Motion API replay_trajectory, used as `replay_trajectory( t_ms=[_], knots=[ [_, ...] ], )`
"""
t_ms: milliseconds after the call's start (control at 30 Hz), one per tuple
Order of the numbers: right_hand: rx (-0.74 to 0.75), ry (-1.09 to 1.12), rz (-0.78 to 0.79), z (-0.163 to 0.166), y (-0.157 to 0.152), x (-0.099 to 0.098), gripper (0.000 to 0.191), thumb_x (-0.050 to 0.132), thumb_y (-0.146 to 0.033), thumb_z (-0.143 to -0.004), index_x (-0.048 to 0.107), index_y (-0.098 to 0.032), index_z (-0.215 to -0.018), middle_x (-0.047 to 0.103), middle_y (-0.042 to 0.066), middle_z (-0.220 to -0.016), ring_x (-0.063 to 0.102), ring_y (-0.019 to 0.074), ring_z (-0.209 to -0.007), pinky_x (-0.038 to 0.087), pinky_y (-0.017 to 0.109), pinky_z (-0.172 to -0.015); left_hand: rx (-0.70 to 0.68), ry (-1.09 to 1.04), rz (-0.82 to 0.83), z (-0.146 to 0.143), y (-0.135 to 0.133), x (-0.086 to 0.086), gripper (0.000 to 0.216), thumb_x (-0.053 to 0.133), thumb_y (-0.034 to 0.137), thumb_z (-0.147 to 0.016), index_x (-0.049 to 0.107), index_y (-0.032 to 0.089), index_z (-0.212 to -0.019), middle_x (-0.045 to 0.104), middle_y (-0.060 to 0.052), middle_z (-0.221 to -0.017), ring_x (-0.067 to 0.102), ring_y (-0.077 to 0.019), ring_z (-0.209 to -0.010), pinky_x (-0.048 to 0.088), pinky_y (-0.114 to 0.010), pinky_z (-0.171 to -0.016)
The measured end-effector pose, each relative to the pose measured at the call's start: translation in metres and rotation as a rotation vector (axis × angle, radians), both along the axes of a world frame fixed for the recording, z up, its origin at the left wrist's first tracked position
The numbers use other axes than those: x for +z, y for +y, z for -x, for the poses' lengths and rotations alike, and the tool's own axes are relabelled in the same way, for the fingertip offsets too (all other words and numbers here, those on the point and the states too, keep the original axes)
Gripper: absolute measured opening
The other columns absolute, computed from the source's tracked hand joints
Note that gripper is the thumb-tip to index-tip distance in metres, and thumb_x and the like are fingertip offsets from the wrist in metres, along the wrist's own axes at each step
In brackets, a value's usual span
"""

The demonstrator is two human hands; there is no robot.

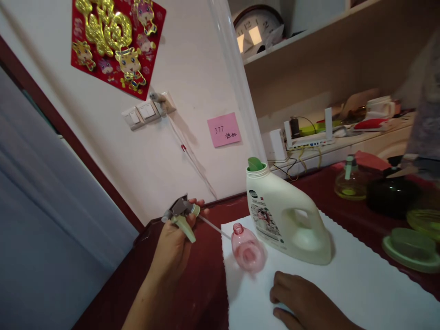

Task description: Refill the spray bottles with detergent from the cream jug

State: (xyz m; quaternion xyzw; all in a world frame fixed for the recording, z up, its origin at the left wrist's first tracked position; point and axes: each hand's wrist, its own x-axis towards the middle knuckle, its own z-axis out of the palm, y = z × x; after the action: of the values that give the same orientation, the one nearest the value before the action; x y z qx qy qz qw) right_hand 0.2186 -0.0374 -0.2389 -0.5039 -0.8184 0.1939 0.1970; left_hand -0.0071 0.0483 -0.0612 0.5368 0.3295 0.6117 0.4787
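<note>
My left hand [177, 236] is closed around a grey and pale green trigger sprayer head [182, 213]. Its thin dip tube [215, 227] points right, towards a small see-through pink bottle [249, 252]. That bottle is uncapped, its neck apart from the sprayer head, and it rests on a white sheet [347, 286]. Low over the sheet, my right hand [302, 298] has loosely bent fingers, with a gap between thumb and forefinger and nothing seen in it. Behind the pink bottle stands a cream detergent jug [285, 217], uncapped, with a green spout in its mouth.
On the dark red tabletop [195, 284] at right are a green lid-like piece [412, 250], a clear bottle with a green pump [350, 181] and a dark container [392, 192]. A white router [309, 137] with cables sits on the shelf behind. A pink note [224, 129] is on the wall.
</note>
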Motion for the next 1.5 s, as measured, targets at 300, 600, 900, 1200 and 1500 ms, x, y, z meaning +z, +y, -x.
replay_trajectory(
  t_ms=[300,600,900,1200,1500],
  knots=[
    [-0.014,0.002,-0.025,0.002,0.006,-0.005,0.019,0.067,-0.012,-0.081,0.07,-0.023,-0.096,0.067,0.003,-0.103,0.066,0.0235,-0.088,0.049,0.033,-0.076,-0.048,0.055,-0.048,-0.034,0.021,0.01,0.042,0.089,0.031,-0.069,0.07,0.02,-0.105,0.072,-0.006,-0.114,0.071,-0.0205,-0.094,0.054,-0.035,-0.091],
    [-0.009,-0.019,-0.043,0.001,0.006,-0.001,0.02,0.068,-0.016,-0.081,0.072,-0.022,-0.099,0.068,0.005,-0.103,0.067,0.0268,-0.088,0.051,0.035,-0.075,-0.09,0.156,0.029,-0.039,0.029,-0.01,0.042,0.084,0.031,-0.074,0.071,0.022,-0.113,0.072,-0.006,-0.115,0.07,-0.0219,-0.096,0.048,-0.04,-0.097],
    [0.004,-0.001,-0.085,0.0,0.008,-0.008,0.018,0.066,-0.018,-0.083,0.071,-0.023,-0.099,0.067,0.004,-0.101,0.067,0.0232,-0.087,0.05,0.032,-0.074,-0.18,0.315,0.08,-0.047,0.029,-0.063,0.036,0.083,0.028,-0.073,0.074,0.021,-0.107,0.073,-0.004,-0.096,0.063,-0.0171,-0.083,0.047,-0.028,-0.078],
    [-0.002,-0.003,-0.063,0.001,0.01,-0.01,0.02,0.067,-0.016,-0.08,0.072,-0.023,-0.098,0.068,0.004,-0.1,0.067,0.0248,-0.086,0.05,0.033,-0.075,-0.163,0.33,0.079,-0.048,0.031,-0.084,0.035,0.085,0.031,-0.071,0.076,0.018,-0.102,0.074,-0.008,-0.103,0.064,-0.0225,-0.095,0.048,-0.031,-0.087],
    [0.003,0.032,0.002,-0.003,0.006,0.0,0.019,0.067,-0.016,-0.081,0.071,-0.022,-0.099,0.068,0.005,-0.102,0.067,0.0235,-0.09,0.051,0.032,-0.078,-0.128,0.282,0.047,-0.048,0.031,-0.11,0.038,0.079,0.042,-0.079,0.073,0.02,-0.109,0.072,-0.011,-0.117,0.063,-0.0281,-0.11,0.046,-0.038,-0.098]
  ],
)
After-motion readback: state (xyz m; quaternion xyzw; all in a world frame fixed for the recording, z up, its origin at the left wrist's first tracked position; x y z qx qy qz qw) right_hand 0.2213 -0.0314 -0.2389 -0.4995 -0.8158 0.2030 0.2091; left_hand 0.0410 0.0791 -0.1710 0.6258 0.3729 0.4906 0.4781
